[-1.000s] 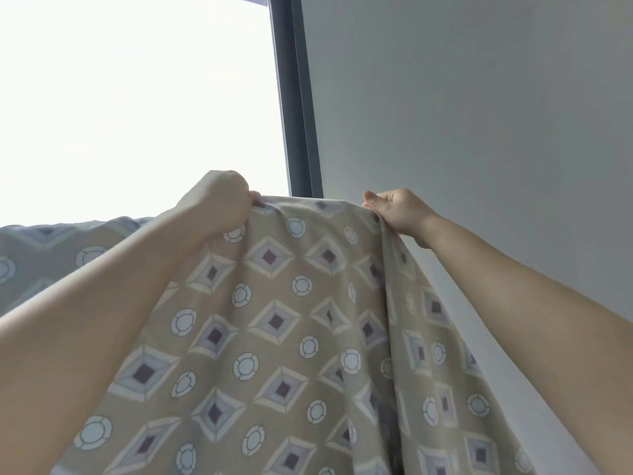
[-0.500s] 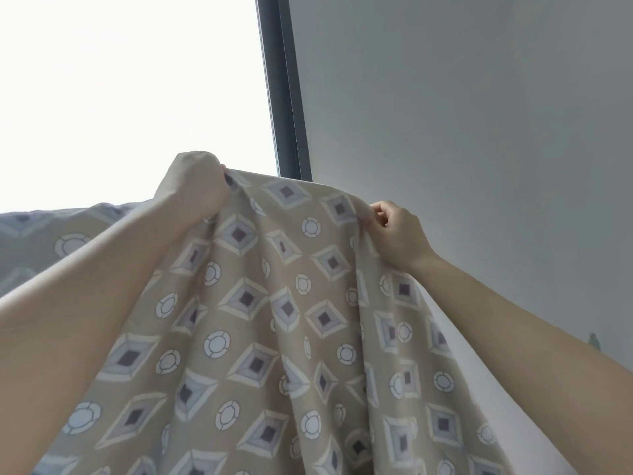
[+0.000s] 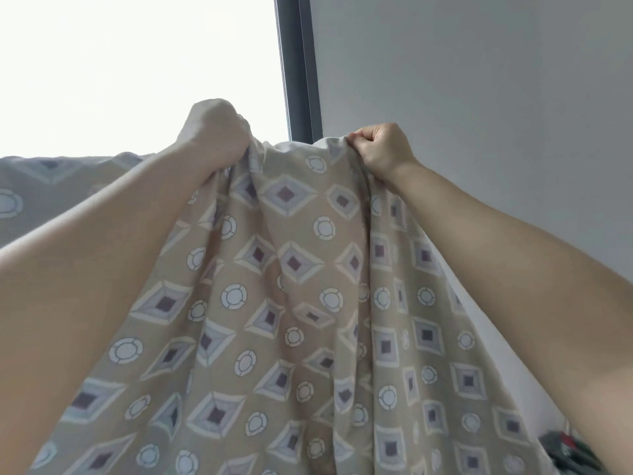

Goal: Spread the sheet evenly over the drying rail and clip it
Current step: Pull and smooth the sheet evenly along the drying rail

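A beige sheet [image 3: 294,303] printed with grey diamonds and pale rings hangs down in front of me, bunched into folds between my hands. My left hand [image 3: 215,132] grips the sheet's top fold in a fist at upper centre-left. My right hand [image 3: 383,150] pinches and grips the top edge a short way to the right. More of the sheet [image 3: 51,186] stretches off to the left at the same height. The drying rail is hidden under the fabric. No clip is visible.
A bright window [image 3: 137,70] fills the upper left, with a dark frame post [image 3: 298,70] beside it. A plain grey wall [image 3: 479,97] fills the right. Some dark and red items [image 3: 568,447] show blurred at the bottom right.
Both hands have drawn closer together, gathering the fabric between them into folds. My right hand has closed into a tighter fist on the top edge.
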